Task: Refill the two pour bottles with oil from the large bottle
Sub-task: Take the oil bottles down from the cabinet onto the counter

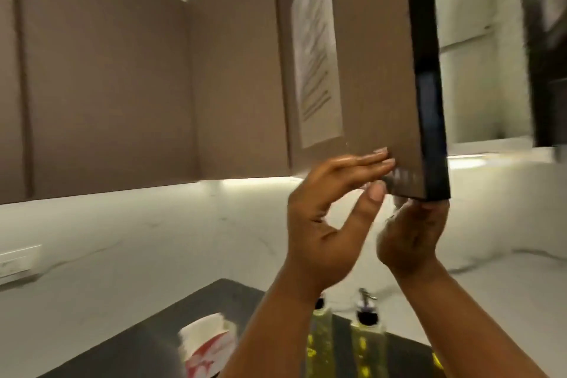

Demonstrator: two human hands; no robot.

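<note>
Both hands are raised to the lower corner of an open cabinet door [377, 70], which is seen almost edge-on with its dark edge turned to the right. The left hand [334, 209] is laid against the brown face of the door: its fingers [374, 159] are held straight and close together, flat on the panel, and the thumb is lifted just below them, beside the bottom edge; nothing is held in this hand. The right hand [411, 236] is placed under the bottom corner of the door, to the right of the left fingers. Its fingertips are hidden behind the door edge and blurred, so it cannot be told whether they are curled round the edge or only pressed against it. Well below the fingers, on the dark tabletop [153, 334], two pour bottles are seen between the forearms: the left pour bottle [320, 325] and the right pour bottle [366, 319], both with yellowish contents and a spout on top, partly covered by the arms. The large bottle cannot be made out. To the left of the bottles, a white and red paper item [208, 344] is lying on the tabletop. A pale wall [122, 239] is seen behind.
</note>
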